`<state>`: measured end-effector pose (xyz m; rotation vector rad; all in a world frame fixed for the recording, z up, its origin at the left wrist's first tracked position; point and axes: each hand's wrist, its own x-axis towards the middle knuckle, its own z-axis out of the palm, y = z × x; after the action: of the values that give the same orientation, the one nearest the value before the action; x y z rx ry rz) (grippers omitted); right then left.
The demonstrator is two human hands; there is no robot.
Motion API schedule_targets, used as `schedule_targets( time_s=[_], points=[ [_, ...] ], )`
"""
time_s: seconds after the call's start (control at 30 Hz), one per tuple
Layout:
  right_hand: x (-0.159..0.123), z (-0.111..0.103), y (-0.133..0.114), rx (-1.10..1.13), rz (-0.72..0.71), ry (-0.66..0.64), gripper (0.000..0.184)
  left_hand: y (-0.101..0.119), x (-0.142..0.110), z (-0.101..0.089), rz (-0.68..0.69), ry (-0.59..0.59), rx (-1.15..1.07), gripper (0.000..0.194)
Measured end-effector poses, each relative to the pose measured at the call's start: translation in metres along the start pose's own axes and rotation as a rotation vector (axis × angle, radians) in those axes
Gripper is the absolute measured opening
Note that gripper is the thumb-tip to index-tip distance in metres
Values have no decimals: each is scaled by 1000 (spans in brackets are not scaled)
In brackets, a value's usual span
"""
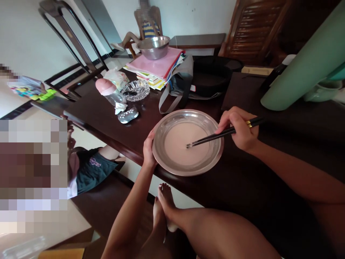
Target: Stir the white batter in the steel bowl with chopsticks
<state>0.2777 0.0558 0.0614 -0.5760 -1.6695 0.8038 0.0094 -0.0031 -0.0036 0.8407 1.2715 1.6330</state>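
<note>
Okay, so the head view is all we've got here. There's a wide metal bowl [188, 170] by the near edge of the dark surface [91, 108], with pale pinkish-beige liquid [176, 144] in it. The left hand [149, 149] has hold of the bowl's left rim, probably so it won't slide or tip. The right hand [242, 131] is closed around a pair of black chopsticks [212, 138], gripped well up the sticks, which I'd guess keeps the fingers out of the wet stuff. Tips are close together, down at the liquid around the middle of the bowl.

Pose-wise, the left forearm comes up from below the bowl, fingers wrapped at the edge. I can't see what the fingertips do underneath. The right forearm reaches in from the bowl's right, wrist bent, knuckles up, sticks slanting down and left.

Beyond the bowl there's a grey and black bag [185, 68], and past that a smaller steel bowl [155, 53] on a stack of books and folders [159, 66], maybe parked there to save room. The glass dish [141, 92] and pink-capped bottle [114, 97] are up and left of the bowl. Someone in dark shorts [94, 169] sits off to its left.
</note>
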Motion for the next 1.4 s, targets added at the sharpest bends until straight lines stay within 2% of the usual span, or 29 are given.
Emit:
schedule_targets(
  time_s=[0.1, 0.13, 0.23, 0.33, 0.4, 0.5, 0.6, 0.7, 0.77, 0.83, 0.87, 0.97, 1.07, 1.17, 1.23, 1.27, 1.33, 1.4],
  points=[
    [0, 3, -2, -101, -34, -183, 42, 1, 0, 0, 1, 3, 0, 46],
    [1, 4, -2, -163, -55, -201, 39, 1, 0, 0, 2, 3, 0, 46],
    [3, 2, 1, -243, -99, -68, 37, 0, 1, 0, 5, 1, 5, 46],
    [1, -1, 2, -139, -124, 21, 40, -1, 1, -1, 14, 3, 10, 45],
    [-1, 0, 1, -94, -150, -51, 39, 0, 0, -1, 21, 0, 8, 44],
    [-2, 3, 1, -191, -141, -190, 36, 0, 0, 0, 18, -10, 3, 43],
    [0, 2, 2, -227, -84, -93, 39, 0, 0, -1, 12, -4, 2, 44],
    [-1, 1, 2, -71, -53, 27, 43, -1, 1, -1, 17, -4, -8, 42],
    [-1, 2, 0, -11, -57, -16, 43, -1, 1, -1, 10, -15, -19, 42],
    [-1, 3, -2, -98, -43, -164, 43, -1, 1, -1, 7, -24, -21, 43],
    [-1, 4, -2, -157, -58, -185, 41, -1, 1, -1, 10, -24, -19, 44],
    [2, 1, 0, -252, -114, -67, 41, -1, 1, -2, 17, -22, 0, 44],
    [1, -2, 1, -105, -106, 36, 41, -2, 2, -2, 2, -16, 1, 46],
    [-1, -1, 1, -48, -119, -101, 41, -1, 1, -1, 13, -15, -10, 45],
    [-1, 1, 1, -135, -130, -222, 37, 1, 0, 0, 42, -15, -4, 44],
    [0, 1, 1, -181, -133, -240, 34, 2, 0, 1, 48, -15, -2, 43],
    [2, 0, 1, -205, -106, -160, 36, 2, -1, 1, 39, -18, -5, 43],
    [3, -1, 1, -106, -52, -42, 40, 2, -1, 2, 24, -21, -10, 44]
  ],
)
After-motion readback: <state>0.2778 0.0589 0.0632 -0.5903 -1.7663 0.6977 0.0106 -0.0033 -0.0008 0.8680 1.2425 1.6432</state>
